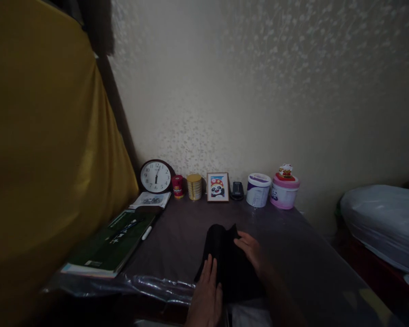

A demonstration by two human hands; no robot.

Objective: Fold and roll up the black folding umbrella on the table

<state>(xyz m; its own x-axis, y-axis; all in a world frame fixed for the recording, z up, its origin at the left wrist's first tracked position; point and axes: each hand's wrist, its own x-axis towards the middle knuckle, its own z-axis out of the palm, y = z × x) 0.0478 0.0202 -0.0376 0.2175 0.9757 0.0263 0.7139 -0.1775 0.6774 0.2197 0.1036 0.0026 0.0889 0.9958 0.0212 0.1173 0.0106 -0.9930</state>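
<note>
A black piece of cloth (225, 259) lies folded on the dark table (177, 236) in front of me. My left hand (206, 293) rests flat on the cloth's near left part, fingers stretched out and together. My right hand (250, 250) lies on the cloth's right side, fingers extended toward its upper edge and pressing on a fold. Neither hand grips anything that I can make out.
Along the wall stand a round clock (156, 176), a red tin (177, 186), a gold tin (194, 186), a framed panda picture (217, 186), a white tub (258, 189) and a pink container (285, 188). Green books (111, 247) lie left. A yellow curtain (37, 150) hangs left; a plastic-covered bundle (381, 222) sits right.
</note>
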